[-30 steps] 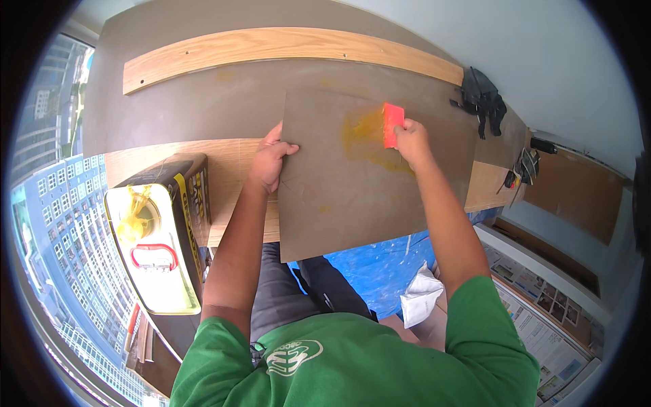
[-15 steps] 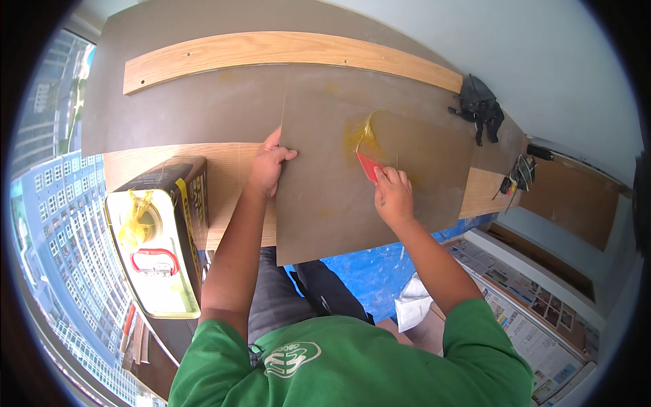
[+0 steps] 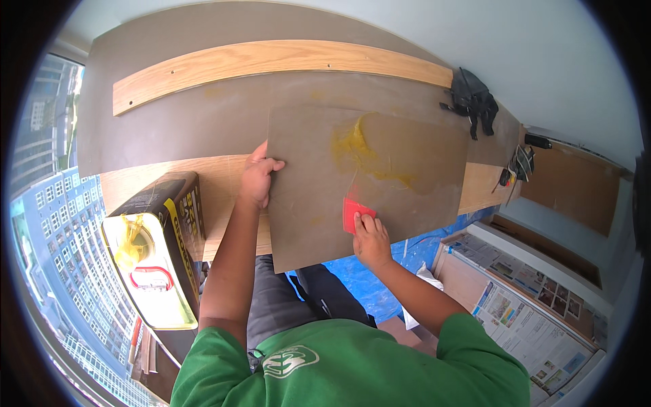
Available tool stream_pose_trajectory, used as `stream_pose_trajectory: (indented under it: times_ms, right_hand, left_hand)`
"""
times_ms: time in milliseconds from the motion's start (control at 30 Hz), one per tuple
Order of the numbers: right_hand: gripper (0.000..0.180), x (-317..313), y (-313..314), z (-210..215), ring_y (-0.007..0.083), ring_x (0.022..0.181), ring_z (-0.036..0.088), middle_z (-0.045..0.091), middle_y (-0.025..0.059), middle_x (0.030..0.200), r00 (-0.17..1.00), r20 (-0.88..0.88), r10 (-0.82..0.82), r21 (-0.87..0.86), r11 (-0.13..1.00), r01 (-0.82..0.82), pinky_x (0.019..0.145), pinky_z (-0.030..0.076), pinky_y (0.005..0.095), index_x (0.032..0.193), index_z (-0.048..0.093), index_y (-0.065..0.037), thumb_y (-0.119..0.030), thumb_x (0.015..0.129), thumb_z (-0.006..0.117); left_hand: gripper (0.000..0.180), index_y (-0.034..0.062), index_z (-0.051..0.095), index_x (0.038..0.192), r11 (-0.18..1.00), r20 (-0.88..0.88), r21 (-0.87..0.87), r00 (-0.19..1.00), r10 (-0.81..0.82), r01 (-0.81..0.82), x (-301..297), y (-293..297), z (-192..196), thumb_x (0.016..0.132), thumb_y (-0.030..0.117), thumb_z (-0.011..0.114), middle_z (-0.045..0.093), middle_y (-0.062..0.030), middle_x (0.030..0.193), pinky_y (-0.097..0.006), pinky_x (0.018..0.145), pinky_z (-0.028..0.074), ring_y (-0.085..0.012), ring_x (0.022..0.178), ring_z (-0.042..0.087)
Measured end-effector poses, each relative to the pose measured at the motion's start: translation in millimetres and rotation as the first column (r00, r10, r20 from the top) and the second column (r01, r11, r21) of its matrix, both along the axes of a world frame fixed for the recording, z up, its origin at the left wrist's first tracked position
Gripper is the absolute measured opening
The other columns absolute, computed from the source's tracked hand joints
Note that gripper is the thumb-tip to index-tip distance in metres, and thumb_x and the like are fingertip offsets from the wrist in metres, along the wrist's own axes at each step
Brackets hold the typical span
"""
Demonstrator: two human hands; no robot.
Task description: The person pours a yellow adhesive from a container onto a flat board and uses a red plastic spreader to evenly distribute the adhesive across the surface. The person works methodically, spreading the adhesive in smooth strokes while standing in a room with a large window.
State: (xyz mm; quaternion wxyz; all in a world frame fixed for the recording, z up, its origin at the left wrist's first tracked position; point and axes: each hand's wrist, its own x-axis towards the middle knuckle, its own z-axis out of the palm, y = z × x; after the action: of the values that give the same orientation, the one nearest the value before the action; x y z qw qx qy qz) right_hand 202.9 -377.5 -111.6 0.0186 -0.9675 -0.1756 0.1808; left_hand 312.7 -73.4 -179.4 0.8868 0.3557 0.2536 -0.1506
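A brown rectangular board (image 3: 407, 176) lies on a wooden workbench (image 3: 217, 183), its near edge hanging over the bench. A smear of yellow glue (image 3: 359, 149) runs across the board's middle. My right hand (image 3: 369, 237) presses a small red plastic spreader (image 3: 352, 214) against the board's near part, below the glue. My left hand (image 3: 258, 176) grips the board's left edge, fingers curled over it. Both forearms come up from my green shirt.
A yellow-and-black glue can (image 3: 152, 251) with its lid open stands on the bench at the left. A larger brown sheet with a light wooden strip (image 3: 271, 61) lies behind. Black gloves (image 3: 471, 98) rest at the far right. Blue sheeting (image 3: 386, 271) and newspapers (image 3: 515, 319) cover the floor.
My right hand has dragged the red spreader from the board's upper right down toward me, leaving a wider yellow glue streak. My left hand has stayed on the left edge.
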Motion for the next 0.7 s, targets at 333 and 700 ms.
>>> stream_pose_trajectory:
  times_ms: [333, 700]
  right_hand:
    - [0.023, 136.9, -33.8, 65.9, 0.0368, 0.098, 0.06, 0.065, 0.0161, 0.1, 0.938, 0.095, -0.335, 0.335, 0.898, 0.286, 0.086, 0.049, 0.0437, 0.108, 0.068, -0.002, -0.005, 0.086, 0.061]
    - [0.033, 351.4, -48.1, 39.7, 0.0402, 0.107, 0.063, 0.068, 0.0216, 0.113, 0.939, -0.18, -0.293, 0.0, 0.955, 0.298, 0.089, 0.052, 0.0456, 0.106, 0.072, -0.006, -0.021, 0.077, 0.064]
  left_hand:
    - [0.06, -0.0002, 0.06, 0.134, 1.0, -0.004, 0.005, 1.0, -0.012, 0.012, -5.3, 0.2, 0.1, 0.076, -0.007, 0.046, 0.067, -0.0092, 0.116, -0.031, 0.091, 0.05, -0.0186, 0.103, 0.061]
    - [0.055, -0.0016, 0.064, 0.126, 1.0, 0.053, 0.019, 0.999, -0.002, 0.001, -8.9, -2.7, -4.7, 0.074, -0.008, 0.048, 0.069, -0.0087, 0.111, -0.029, 0.086, 0.052, -0.0167, 0.097, 0.063]
